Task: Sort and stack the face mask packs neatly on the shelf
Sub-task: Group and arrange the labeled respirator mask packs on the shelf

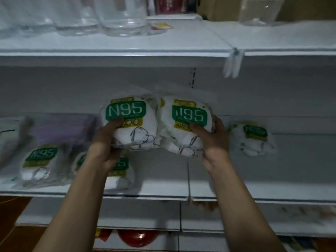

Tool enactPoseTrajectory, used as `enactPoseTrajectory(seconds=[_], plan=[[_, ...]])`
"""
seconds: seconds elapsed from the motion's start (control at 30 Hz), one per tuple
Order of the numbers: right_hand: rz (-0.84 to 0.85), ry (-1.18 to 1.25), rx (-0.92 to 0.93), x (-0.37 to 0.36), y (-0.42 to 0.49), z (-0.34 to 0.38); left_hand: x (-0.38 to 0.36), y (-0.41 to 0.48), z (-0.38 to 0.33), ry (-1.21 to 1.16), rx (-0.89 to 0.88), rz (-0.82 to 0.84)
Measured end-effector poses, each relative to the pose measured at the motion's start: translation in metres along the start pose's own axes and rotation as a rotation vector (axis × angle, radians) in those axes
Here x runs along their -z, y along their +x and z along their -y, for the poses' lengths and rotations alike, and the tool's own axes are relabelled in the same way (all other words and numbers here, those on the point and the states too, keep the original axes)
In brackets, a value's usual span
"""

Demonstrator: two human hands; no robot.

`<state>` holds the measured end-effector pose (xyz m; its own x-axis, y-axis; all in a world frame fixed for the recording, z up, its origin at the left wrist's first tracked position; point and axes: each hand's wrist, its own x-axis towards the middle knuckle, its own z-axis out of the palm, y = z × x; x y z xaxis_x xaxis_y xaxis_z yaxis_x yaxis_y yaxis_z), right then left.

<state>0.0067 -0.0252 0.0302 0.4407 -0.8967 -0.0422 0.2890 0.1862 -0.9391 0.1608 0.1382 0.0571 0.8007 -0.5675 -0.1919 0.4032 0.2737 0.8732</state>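
I hold two white N95 mask packs with green labels upright above the middle shelf (163, 182). My left hand (104, 142) grips the left pack (132, 117), thumb on its label. My right hand (212, 140) grips the right pack (187, 120), thumb on the front, fingers behind. The two packs touch side by side. Another N95 pack (253, 139) lies on the shelf to the right. Two more N95 packs lie flat at the left, one (39, 164) near the shelf's front and one (118, 171) partly hidden under my left wrist. A pack of purple masks (61, 130) lies behind them.
The upper shelf (127, 51) carries clear glass jars (121, 17) and boxes at the back. A white price-tag clip (232, 62) hangs from its edge. A lower shelf (145, 215) sits below, with a red round object (138, 239) beneath it.
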Motion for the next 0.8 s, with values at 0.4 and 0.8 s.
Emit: enactPoseTrajectory(seconds=[0.4,0.8], plan=[[-0.068,0.028,-0.019,0.233,0.1,0.099,-0.201,0.031,0.115,0.092,0.125,0.138],[-0.156,-0.292,-0.224,0.373,0.164,0.094,-0.211,-0.009,0.207,0.291,0.082,-0.049]])
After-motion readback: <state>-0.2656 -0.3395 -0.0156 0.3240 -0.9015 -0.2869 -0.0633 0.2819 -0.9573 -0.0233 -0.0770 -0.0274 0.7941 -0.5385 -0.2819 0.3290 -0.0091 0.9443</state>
